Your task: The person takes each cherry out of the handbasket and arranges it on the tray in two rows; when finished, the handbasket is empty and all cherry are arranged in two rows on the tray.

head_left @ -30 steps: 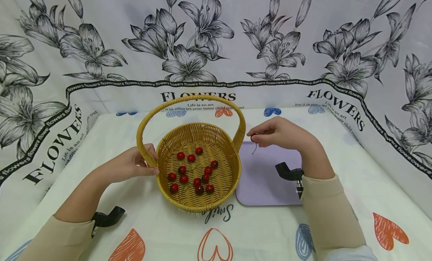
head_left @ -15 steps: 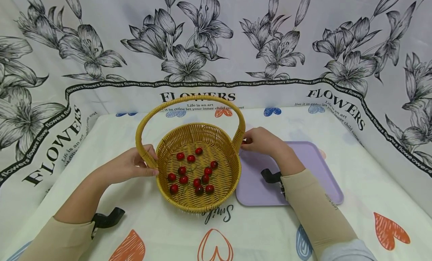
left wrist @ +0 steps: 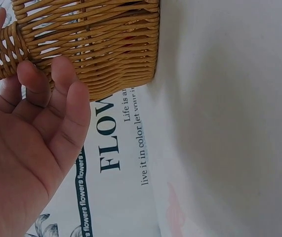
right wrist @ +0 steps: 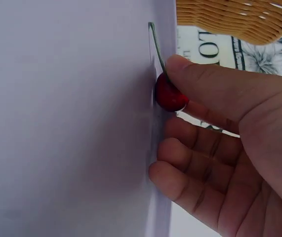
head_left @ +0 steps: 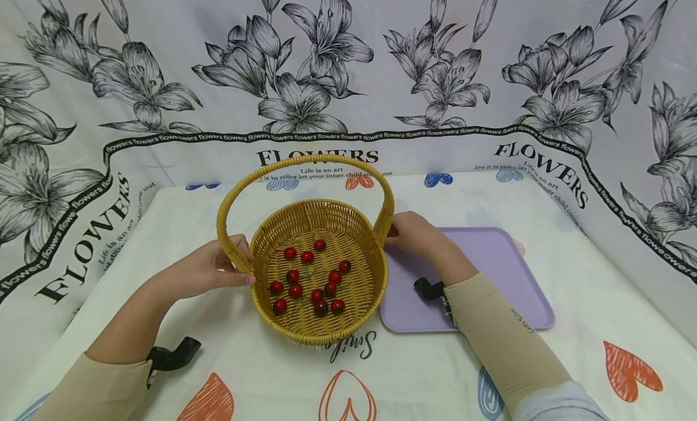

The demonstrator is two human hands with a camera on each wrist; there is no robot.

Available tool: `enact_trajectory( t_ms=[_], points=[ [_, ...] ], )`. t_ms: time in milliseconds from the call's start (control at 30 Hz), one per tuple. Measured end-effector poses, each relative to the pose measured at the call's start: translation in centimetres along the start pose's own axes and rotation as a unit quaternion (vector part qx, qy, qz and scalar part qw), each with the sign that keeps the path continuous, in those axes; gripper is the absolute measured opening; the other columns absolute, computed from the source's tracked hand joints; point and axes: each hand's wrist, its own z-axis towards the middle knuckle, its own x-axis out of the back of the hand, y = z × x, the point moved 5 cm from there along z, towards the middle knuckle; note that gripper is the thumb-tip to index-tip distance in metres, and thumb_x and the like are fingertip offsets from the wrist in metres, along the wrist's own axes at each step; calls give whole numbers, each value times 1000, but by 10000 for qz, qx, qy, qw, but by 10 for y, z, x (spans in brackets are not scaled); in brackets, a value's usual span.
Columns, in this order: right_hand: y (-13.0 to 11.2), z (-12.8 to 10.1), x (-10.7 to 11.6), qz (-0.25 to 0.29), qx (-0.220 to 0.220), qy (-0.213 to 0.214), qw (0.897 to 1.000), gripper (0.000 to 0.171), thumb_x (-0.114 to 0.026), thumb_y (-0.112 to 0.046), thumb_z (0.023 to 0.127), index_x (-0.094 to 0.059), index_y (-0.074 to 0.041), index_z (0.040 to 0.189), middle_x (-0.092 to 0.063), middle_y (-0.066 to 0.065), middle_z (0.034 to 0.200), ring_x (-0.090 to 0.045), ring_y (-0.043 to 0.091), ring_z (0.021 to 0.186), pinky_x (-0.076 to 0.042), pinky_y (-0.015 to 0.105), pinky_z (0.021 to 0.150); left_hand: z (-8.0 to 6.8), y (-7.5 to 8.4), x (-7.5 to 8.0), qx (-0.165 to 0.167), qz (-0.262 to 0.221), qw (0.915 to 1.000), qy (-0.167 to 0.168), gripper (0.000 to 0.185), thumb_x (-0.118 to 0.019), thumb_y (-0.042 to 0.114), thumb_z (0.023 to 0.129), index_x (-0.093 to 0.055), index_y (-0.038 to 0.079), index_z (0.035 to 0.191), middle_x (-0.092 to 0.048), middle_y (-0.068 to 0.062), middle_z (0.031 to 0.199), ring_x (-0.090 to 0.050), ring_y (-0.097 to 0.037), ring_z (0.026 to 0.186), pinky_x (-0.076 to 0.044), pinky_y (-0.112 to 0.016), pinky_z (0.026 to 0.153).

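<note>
A yellow wicker basket (head_left: 313,210) with a tall arched handle holds several red cherries (head_left: 337,306). My left hand (head_left: 209,267) grips it at the left foot of the handle, thumb at the rim and fingertips against the weave in the left wrist view. My right hand (head_left: 419,236) is over the left edge of a lilac tray (head_left: 490,270), beside the basket's right handle foot. In the right wrist view its thumb and finger pinch a cherry (right wrist: 170,96) with a green stem, close over the tray's rim; in the head view that cherry is hidden.
The tray lies flat, right next to the basket, partly under my right forearm. A white cloth (head_left: 283,385) printed with hearts covers the table. Flower-printed fabric (head_left: 435,64) stands behind and at both sides.
My right hand has moved left and slightly down with the cherry, from above the tray's back edge to beside the basket. My left hand and the basket have stayed in place.
</note>
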Motion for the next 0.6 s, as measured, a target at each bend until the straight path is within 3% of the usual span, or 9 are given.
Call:
enact_trajectory(
  t_ms=[300, 467, 600],
  points=[
    [5, 1, 2, 208, -94, -8, 9997, 21, -78, -27, 94, -72, -15, 111, -69, -2, 88, -60, 17, 84, -49, 37, 81, 0, 1, 0, 26, -59, 10000, -19, 25, -78, 9, 91, -58, 3, 105, -63, -9, 97, -60, -22, 92, -51, -34, 79],
    [1, -6, 23, 288, -209, 205, 9992, 16, -75, -25, 95, -69, -14, 103, -65, 2, 85, -58, 19, 79, -48, 37, 73, 0, 1, -1, 79, -121, 9999, -35, 25, -78, 9, 91, -58, 3, 105, -62, -9, 97, -61, -22, 93, -51, -34, 79],
    [-4, -16, 46, 487, -306, 440, 9974, 20, -73, -24, 96, -70, -10, 110, -65, 4, 91, -59, 22, 81, -49, 38, 72, 0, 1, -1, 112, -106, 9999, -32, 26, -78, 10, 91, -58, 3, 105, -62, -9, 98, -60, -22, 94, -52, -34, 80]
  ],
)
